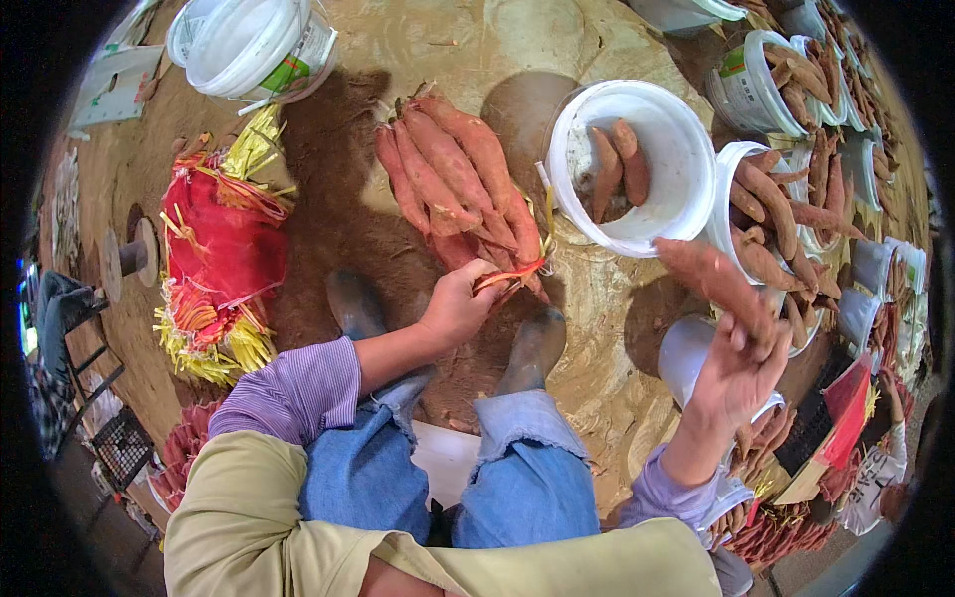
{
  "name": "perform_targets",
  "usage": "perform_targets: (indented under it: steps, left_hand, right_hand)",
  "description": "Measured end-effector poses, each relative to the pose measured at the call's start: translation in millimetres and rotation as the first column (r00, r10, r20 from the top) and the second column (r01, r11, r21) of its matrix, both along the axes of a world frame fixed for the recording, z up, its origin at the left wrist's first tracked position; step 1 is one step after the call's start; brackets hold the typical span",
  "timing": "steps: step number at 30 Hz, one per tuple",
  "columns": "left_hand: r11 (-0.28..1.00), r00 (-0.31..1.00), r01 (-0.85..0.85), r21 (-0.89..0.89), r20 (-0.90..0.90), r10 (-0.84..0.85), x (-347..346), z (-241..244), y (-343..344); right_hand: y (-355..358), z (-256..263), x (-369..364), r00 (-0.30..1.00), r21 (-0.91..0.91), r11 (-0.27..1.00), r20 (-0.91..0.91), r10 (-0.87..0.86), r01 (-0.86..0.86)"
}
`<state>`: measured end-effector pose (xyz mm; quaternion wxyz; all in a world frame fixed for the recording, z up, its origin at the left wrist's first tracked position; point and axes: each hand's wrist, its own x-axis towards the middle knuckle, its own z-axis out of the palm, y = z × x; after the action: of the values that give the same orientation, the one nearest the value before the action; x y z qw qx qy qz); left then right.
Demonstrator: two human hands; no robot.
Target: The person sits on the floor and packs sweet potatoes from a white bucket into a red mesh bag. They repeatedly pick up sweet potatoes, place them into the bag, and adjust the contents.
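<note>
My left hand [464,300] pinches the red-orange mouth of a red mesh bag [507,274]. The bag is full of long sweet potatoes [455,164] and lies on the ground in front of my boots. In my right hand [739,373] is one large sweet potato [712,280], raised off to the right. Its tip overlaps the near edge of a white plastic bucket [675,183] in the view. Two sweet potatoes [634,164] lie inside that bucket.
To the left lies a stack of red mesh bags [224,239] with yellow ties, beside a spool [133,257]. Nested white buckets [246,45] stand at the upper left. Several filled buckets [768,209] line the right. A person [873,477] is at the lower right.
</note>
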<state>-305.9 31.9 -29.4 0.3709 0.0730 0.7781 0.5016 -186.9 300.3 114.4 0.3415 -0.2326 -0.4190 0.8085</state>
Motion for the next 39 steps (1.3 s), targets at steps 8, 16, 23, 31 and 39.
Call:
perform_targets:
  steps: [8, 16, 23, 31, 39]
  left_hand:
    - [0.997, 0.999, 0.027, -0.067, -0.022, -0.028, 1, -1, 0]
    - [0.997, 0.997, 0.038, -0.07, -0.07, -0.043, 3, -11, -3]
    - [1.0, 0.998, -0.002, 0.026, -0.055, 0.003, 4, -12, -4]
    - [1.0, 1.0, -0.019, 0.011, -0.009, 0.019, 4, -8, -4]
    - [0.999, 0.992, 0.053, 0.003, -0.115, -0.052, 6, 9, 4]
  right_hand:
    - [-9, -51, 63, 0.959, -0.579, 0.792, -0.058, -0.278, 0.194]
    - [-26, -196, 66, 0.787, -0.504, 0.638, 0.545, -0.288, 0.582]
    - [-7, -233, 102, 0.499, 0.624, 0.032, 0.654, -0.569, -0.781]
    - [-34, -173, 86, 0.336, 0.578, 0.217, 0.696, -0.634, -0.787]
    - [-55, -206, 85, 0.294, 0.288, 0.415, 0.954, -0.051, -0.863]
